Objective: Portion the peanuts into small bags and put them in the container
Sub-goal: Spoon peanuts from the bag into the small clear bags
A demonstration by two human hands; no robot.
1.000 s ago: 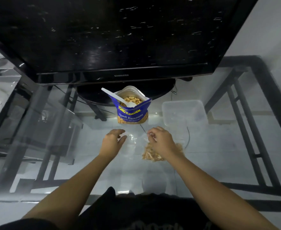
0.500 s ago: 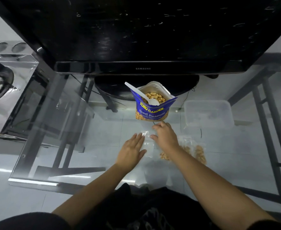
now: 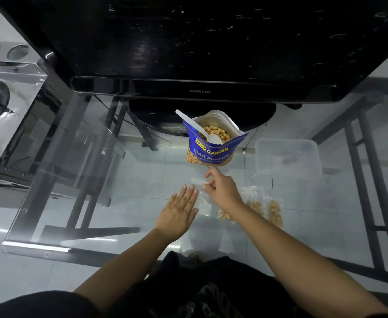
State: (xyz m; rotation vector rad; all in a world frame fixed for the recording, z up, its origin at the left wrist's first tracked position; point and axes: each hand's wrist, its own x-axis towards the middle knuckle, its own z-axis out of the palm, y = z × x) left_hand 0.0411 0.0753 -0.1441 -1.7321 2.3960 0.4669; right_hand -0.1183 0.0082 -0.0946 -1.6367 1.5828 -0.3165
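Clear plastic first: my right hand [image 3: 222, 189] pinches the empty small bag [image 3: 198, 181] at its far edge, just short of the blue peanut bag [image 3: 211, 152] (white spoon [image 3: 195, 127] standing in it). My left hand [image 3: 179, 212] lies flat, fingers straight, holding nothing, just beside that small bag on the glass table [image 3: 119, 180]. Filled bags [image 3: 273, 207] lie beside my right forearm, with the container [image 3: 287, 157] beyond them.

Likely a home living room, television [image 3: 197, 42] on glass stand [image 3: 92, 171], tiled floor [image 3: 16, 276]
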